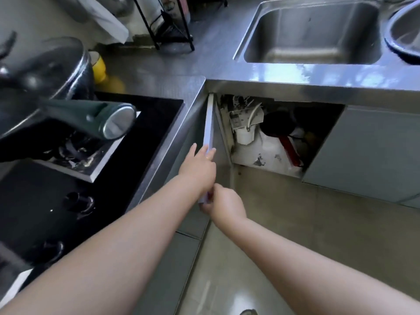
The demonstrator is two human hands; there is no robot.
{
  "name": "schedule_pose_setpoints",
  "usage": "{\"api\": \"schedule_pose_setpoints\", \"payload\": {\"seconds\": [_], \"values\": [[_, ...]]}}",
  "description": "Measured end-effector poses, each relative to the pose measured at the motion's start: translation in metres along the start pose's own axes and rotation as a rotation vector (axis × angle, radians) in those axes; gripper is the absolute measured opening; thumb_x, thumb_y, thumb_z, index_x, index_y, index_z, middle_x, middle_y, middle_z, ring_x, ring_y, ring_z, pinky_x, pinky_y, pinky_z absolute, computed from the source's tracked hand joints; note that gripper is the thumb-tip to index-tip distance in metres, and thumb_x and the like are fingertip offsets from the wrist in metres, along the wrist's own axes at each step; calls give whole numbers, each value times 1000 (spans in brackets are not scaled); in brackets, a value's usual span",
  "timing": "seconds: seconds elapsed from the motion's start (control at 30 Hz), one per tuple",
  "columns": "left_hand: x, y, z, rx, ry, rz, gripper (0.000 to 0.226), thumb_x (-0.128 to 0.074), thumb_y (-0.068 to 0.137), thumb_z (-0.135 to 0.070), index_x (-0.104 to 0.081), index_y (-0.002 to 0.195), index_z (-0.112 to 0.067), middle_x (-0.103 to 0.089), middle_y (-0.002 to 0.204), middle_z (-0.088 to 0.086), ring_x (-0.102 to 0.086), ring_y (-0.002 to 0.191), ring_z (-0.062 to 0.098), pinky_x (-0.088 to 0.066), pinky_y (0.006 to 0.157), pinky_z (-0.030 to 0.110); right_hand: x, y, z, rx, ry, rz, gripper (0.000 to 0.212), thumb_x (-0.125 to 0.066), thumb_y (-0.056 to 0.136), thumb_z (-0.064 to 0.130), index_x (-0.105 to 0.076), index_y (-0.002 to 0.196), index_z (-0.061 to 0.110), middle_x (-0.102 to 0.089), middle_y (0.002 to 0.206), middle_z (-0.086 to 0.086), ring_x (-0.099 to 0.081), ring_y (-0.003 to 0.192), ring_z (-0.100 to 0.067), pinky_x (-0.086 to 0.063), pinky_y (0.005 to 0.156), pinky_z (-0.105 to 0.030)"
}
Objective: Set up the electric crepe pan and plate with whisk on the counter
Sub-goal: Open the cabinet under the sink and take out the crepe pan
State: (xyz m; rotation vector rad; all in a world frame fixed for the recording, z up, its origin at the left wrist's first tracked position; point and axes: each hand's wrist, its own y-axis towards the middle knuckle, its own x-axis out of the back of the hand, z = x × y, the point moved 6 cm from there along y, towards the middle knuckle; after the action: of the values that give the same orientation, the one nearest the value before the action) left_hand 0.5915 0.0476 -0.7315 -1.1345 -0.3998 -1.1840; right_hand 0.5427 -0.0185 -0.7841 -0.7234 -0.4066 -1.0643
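Note:
An under-sink cabinet stands open, its grey door (209, 130) swung out edge-on toward me. My left hand (200, 165) rests on the door's edge with the fingers spread over it. My right hand (223, 204) grips the door's lower corner. Inside the cabinet a dark round pan (276, 125) with a red handle (292, 151) lies on a white shelf, beside a white water-filter unit (245, 126). No plate or whisk is visible.
A steel counter (295, 76) holds a sink (313, 30) and a metal bowl (404, 30) at the right. On the left, a black hob (141, 123) carries a pot (45, 69) with a long handle. A black rack (168, 23) and a yellow cup (98, 67) stand at the back.

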Motion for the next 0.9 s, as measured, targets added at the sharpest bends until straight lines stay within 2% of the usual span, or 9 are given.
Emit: {"api": "schedule_pose_setpoints", "payload": {"seconds": [0.13,0.23,0.3,0.4,0.5,0.6,0.77,0.83,0.9], "values": [[-23,-15,28,24,184,28,57,-41,97,-30,-31,151,-14,-1,164,11,3,152,30,5,123,45,-39,22,30,61,18,121,37,-60,80,40,-57,110,19,-69,103,-9,-63,98,-31,-43,67,-30],[-37,-21,43,62,237,53,53,-26,104,-25,-22,155,-12,-1,164,16,2,152,30,8,122,43,-54,27,31,123,61,170,47,-65,77,47,-53,117,24,-62,118,-5,-54,113,-23,-49,87,-35],[-46,-22,44,61,291,97,55,-20,104,-26,-12,157,-12,1,162,20,4,152,32,8,123,44,-56,29,24,129,55,181,54,-70,76,44,-52,123,26,-57,127,-4,-51,119,-20,-46,98,-36],[-52,-15,32,92,317,135,60,-25,103,-26,-4,157,-10,-2,160,29,1,151,39,6,122,48,-38,34,-3,103,60,135,51,-68,80,36,-51,127,27,-57,128,-3,-46,126,-18,-44,102,-34],[-45,-2,14,214,259,195,67,-36,100,-27,-3,156,-10,-11,157,34,-7,148,46,2,121,52,-5,37,-45,61,17,95,47,-64,83,27,-51,129,26,-60,126,-2,-37,132,-19,-42,103,-35],[-34,26,-12,282,93,220,71,-45,95,-27,-11,156,-12,-22,157,29,-19,147,43,-6,121,52,34,45,-97,-11,-79,60,46,-63,84,28,-50,129,27,-59,127,0,-37,132,-23,-43,102,-37],[-27,80,-71,293,-390,163,54,-45,94,-34,-36,145,-17,-50,142,15,-43,133,34,-24,115,45,93,65,-178,-172,-188,13,57,-64,83,28,-45,137,23,-52,136,-7,-38,132,-27,-41,102,-33],[-29,103,-99,266,-552,163,56,-44,95,-41,-35,145,-18,-53,139,13,-48,129,32,-33,109,41,107,78,-203,-210,-201,-4,59,-66,82,27,-45,137,21,-50,136,-10,-42,128,-28,-42,96,-30],[-34,128,-124,218,-772,192,64,-41,97,-45,-23,152,-17,-48,145,11,-49,130,31,-41,103,37,115,97,-226,-233,-194,-4,59,-66,82,25,-45,136,19,-48,135,-11,-45,124,-28,-42,89,-26]]}}
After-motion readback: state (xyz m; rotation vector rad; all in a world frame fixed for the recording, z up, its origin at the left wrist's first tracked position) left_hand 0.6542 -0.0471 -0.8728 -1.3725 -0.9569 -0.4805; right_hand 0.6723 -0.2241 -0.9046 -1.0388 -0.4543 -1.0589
